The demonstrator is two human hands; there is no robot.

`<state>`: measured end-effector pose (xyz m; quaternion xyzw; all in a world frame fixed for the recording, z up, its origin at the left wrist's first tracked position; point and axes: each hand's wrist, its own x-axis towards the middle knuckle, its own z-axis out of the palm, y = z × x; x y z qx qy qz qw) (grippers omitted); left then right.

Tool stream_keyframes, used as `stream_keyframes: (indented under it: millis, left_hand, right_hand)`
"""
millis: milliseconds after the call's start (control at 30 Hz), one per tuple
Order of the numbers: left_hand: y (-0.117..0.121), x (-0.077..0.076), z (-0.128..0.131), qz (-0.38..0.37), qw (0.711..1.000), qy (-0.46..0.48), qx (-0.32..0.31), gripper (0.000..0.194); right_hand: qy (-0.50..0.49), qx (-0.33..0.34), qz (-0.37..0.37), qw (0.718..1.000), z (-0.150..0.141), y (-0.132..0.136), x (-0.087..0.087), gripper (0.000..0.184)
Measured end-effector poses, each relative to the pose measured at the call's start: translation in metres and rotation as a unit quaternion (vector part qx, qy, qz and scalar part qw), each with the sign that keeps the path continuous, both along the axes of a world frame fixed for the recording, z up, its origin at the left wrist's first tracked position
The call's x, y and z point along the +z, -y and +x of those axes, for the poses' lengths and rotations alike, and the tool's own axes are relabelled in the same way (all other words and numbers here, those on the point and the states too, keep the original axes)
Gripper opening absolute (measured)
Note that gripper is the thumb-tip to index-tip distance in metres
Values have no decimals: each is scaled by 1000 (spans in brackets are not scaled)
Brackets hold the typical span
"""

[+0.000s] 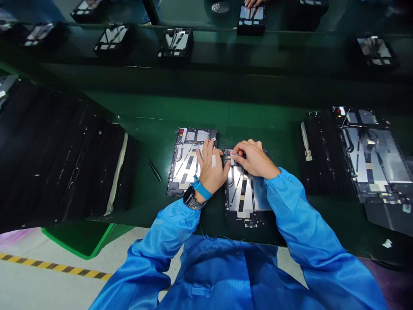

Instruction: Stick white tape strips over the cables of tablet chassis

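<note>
Two hands close together on a green worktop (155, 211): right hand (256, 159) curled, fingertips (237, 154) pinched at the far left corner of an open tablet chassis (240, 193), any held item too small to tell, that chassis's long axis running straight away from the body, right hand nearer. Left hand (209, 170) spread flat, no visible hold, on a second tablet chassis (183, 168) just beside it. Farther off, tweezers (154, 169), black padded sheets (61, 150) leftward, a third chassis (368, 146) rightward, and a co-worker's hand (253, 2) beyond.
</note>
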<state>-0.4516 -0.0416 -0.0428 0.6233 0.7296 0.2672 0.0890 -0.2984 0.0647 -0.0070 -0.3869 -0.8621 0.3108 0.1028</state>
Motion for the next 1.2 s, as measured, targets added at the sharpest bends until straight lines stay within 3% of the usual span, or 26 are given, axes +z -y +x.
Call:
stream_keyframes:
  millis: [133, 700, 1000, 1200]
  left_hand:
    - [0, 0, 0, -2, 1000, 2, 1, 19]
    - [0, 2, 0, -2, 1000, 1, -3, 19]
    - [1, 1, 0, -6, 1000, 4, -5, 17]
    - [0, 1, 0, -8, 1000, 2, -4, 18]
  right_hand:
    - [-4, 7, -5, 1000, -3, -4, 1, 13]
    - [-46, -6, 8, 999, -3, 2, -5, 10]
    - [-112, -20, -56, 992, 9, 7, 8, 7]
    - [-79, -2, -97, 992, 7, 1, 3, 10]
